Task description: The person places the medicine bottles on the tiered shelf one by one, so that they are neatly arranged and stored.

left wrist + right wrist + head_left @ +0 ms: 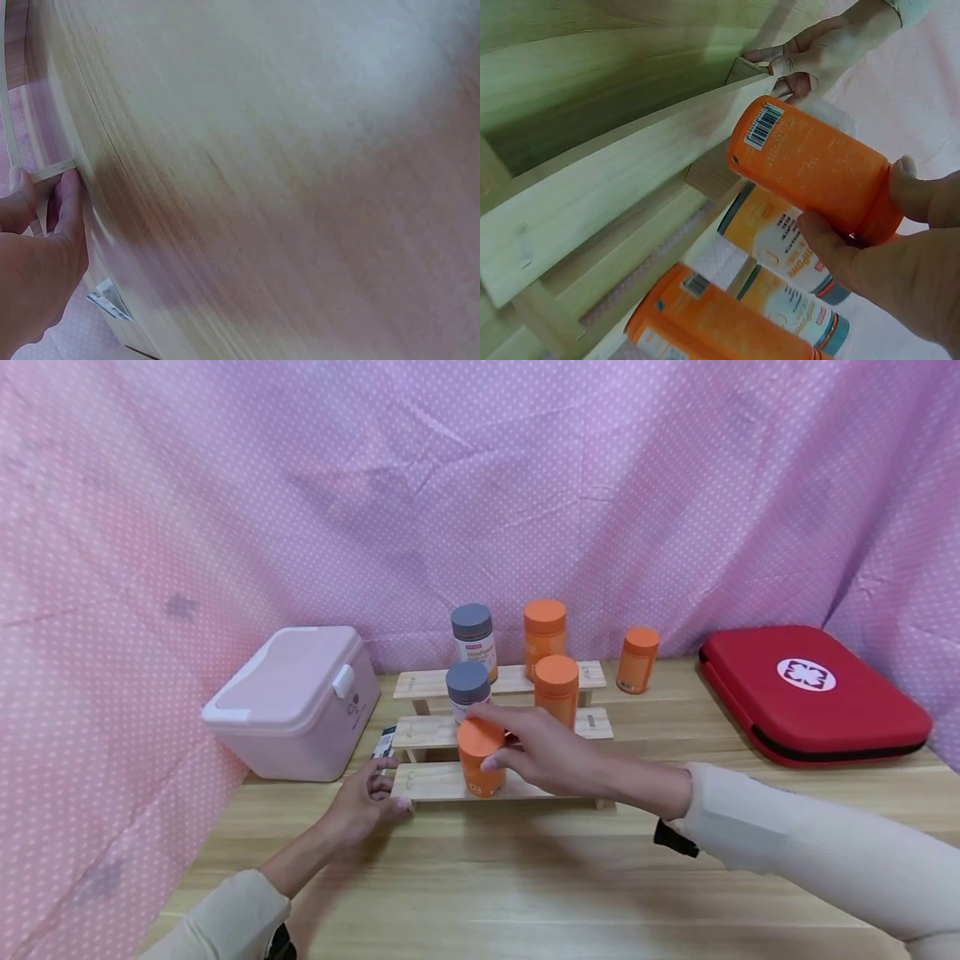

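Note:
My right hand [542, 750] grips an orange bottle [482, 770] by its lid, thumb on one side and fingers on the other. The bottle is upright at the lowest step of a three-step wooden rack [431, 783]; whether its base touches the board I cannot tell. At the rack's front left end, my left hand [46, 247] pinches the board's corner between thumb and fingers. Behind the held bottle, two grey-lidded bottles [472, 625] stand on the upper steps, the nearer one partly hidden. Two orange bottles [545, 631] stand to their right, one per step.
A smaller orange bottle [638, 662] stands on the table [480, 885] right of the rack. Farther right lies a red case [817, 702] with a white emblem. A pale pink lidded box [300, 702] sits at the left, with a small printed packet [384, 743] between it and the rack.

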Demonstrator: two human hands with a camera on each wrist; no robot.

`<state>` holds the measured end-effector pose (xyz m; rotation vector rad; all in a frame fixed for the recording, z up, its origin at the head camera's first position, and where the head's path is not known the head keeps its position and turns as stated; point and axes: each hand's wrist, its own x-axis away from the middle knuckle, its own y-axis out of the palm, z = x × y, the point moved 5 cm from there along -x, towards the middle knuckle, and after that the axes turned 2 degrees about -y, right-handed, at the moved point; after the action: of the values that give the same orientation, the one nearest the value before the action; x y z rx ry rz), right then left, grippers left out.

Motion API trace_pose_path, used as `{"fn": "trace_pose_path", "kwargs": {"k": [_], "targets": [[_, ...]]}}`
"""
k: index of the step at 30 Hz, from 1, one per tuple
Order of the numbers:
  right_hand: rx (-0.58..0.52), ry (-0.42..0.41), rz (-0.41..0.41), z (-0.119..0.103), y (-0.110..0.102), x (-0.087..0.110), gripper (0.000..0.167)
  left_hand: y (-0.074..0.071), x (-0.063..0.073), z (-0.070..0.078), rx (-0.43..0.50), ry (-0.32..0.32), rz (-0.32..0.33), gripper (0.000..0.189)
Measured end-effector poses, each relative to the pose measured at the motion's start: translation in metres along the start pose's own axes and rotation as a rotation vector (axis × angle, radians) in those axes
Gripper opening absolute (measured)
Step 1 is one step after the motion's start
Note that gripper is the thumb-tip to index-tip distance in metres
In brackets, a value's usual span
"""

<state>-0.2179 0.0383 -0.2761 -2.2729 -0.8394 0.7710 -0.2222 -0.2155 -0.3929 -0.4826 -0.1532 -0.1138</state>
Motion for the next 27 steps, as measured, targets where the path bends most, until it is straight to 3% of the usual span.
{"fn": "trace_pose_path", "kwargs": {"k": [10,20,27], "targets": [[0.022,0.031,0.018,0.008,0.012,-0.011,0.061,-0.001,-0.002,0.000,0.019,-0.015,-0.004,0.058],[0.060,0.091,0.005,0.014,0.015,-0.010,0.062,0.001,0.000,-0.001,0.015,0.009,-0.002,0.056],[0.077,0.094,0.024,0.013,0.015,-0.008,0.065,0.000,0.000,-0.002,-0.001,-0.010,0.010,0.057]]}}
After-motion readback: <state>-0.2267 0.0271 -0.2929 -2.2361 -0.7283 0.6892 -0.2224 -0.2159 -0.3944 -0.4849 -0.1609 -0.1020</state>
